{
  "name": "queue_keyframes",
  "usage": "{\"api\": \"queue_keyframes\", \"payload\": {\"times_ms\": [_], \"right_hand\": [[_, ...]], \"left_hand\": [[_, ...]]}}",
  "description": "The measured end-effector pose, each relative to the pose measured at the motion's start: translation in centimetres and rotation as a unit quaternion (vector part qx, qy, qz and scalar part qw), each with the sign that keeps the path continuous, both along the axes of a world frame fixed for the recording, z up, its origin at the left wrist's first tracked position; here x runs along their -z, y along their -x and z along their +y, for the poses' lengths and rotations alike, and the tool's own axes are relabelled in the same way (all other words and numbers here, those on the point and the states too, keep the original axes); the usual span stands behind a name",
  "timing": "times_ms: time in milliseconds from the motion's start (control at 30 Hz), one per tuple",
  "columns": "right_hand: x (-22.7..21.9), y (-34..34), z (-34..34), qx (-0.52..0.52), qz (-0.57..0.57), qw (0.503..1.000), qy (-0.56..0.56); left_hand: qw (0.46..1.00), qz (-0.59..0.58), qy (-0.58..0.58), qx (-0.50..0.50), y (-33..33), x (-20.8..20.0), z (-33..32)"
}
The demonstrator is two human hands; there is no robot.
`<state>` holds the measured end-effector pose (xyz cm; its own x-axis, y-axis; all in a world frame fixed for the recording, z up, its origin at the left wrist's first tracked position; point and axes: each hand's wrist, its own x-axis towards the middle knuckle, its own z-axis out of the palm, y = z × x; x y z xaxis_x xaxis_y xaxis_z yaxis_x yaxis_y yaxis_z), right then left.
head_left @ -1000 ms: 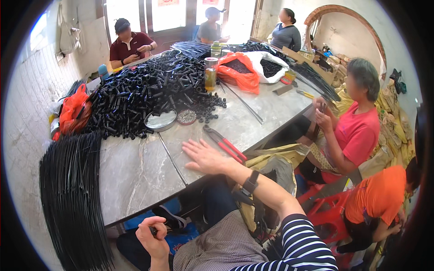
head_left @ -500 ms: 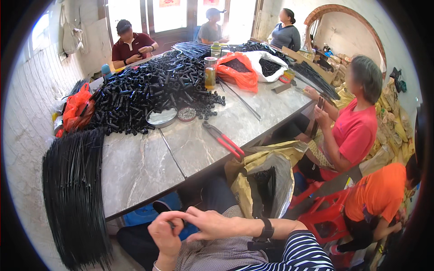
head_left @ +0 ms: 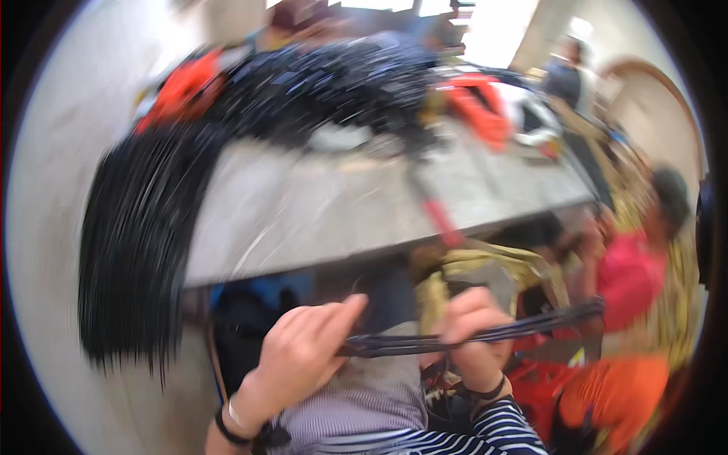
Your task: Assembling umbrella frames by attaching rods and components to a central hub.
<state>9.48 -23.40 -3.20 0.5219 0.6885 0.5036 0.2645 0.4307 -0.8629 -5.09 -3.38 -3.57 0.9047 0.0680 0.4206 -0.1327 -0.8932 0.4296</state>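
Note:
A bundle of thin black strips (head_left: 531, 326) lies across my lap, slightly raised at its right end. My right hand (head_left: 478, 330) is closed around its middle. At the left end of the bundle, my left hand (head_left: 303, 353) is closed with the strips running into its palm. Motion blurs the picture, so the strips' exact kind is unclear. Beyond my hands stands an open yellow sack (head_left: 485, 265) beside the table edge.
On the grey table (head_left: 303, 205) are a heap of black tubular parts (head_left: 326, 83), red-handled cutters (head_left: 442, 221), an orange bag (head_left: 481, 106) and a white bag (head_left: 535, 117). Long black strips (head_left: 144, 243) hang over its left end. A person in pink (head_left: 633, 265) sits at right.
My hands were together with no bundle visible; now they are apart with the black strips between them. The view has swung, smearing the scene. The sack and table have shifted within it.

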Motion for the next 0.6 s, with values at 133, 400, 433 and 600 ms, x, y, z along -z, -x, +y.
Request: {"api": "queue_keyframes", "payload": {"times_ms": [133, 400, 433, 600], "right_hand": [[0.9, 2.7, 0.4, -0.035, 0.087, 0.995, 0.027], [5.7, 3.8, 6.1, -0.17, 0.025, 0.919, 0.355], [5.8, 3.6, 6.2, -0.172, 0.026, 0.917, 0.359], [6.1, 3.4, 7.1, -0.147, -0.038, 0.91, 0.386]], "left_hand": [[1.0, 0.007, 0.0, -0.027, 3.9, 3.8, -0.6], [0.877, 0.205, 0.206, -0.383, 22.7, 16.3, -3.3], [0.854, 0.223, 0.222, -0.415, 24.2, 17.7, -3.6], [0.784, 0.264, 0.248, -0.504, 28.0, 24.5, -2.6]]}}
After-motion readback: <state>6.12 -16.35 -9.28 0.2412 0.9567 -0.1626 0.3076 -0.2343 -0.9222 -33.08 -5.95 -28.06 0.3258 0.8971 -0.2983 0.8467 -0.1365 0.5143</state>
